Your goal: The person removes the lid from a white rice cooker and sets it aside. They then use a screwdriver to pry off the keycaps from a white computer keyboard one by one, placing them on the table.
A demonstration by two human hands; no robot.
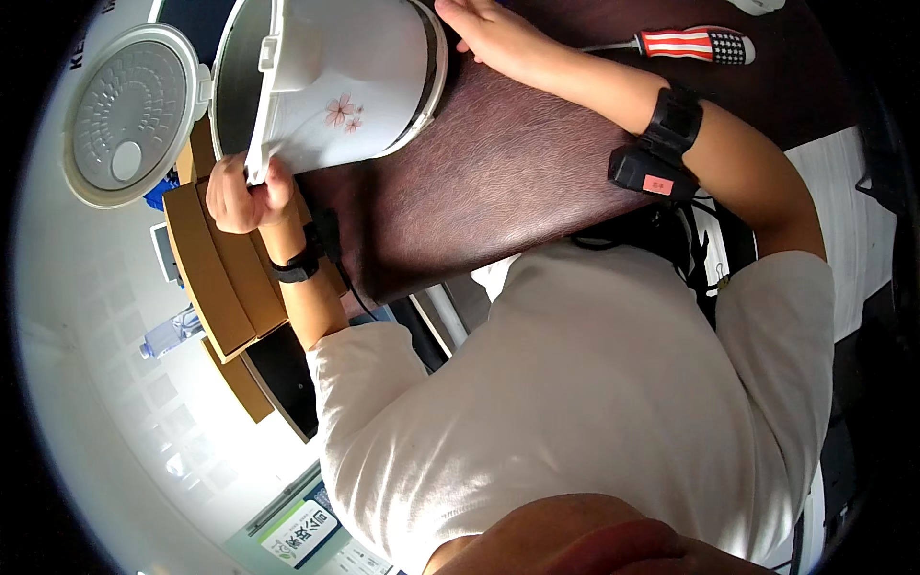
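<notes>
Rice cooker (335,81): white, flower print, tipped on its side at 11 o'clock; long axis runs 2 to 8 o'clock, opening toward 8.
Lid (129,115): round, dimpled, swung open.
Left hand (244,192): clenched on the white handle (264,105).
Right hand (494,34): flat on the cooker's base.
Worktop (489,182): dark, grained wood.
Screwdriver (690,45): striped handle, 1 o'clock.

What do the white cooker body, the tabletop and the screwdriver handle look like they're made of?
The rice cooker, gripped by the left hand and steadied by the right hand, looks like glossy painted metal or plastic; I cannot tell which. The table appears to be dark wood or veneer with visible grain. The screwdriver handle looks like moulded striped plastic.
</notes>
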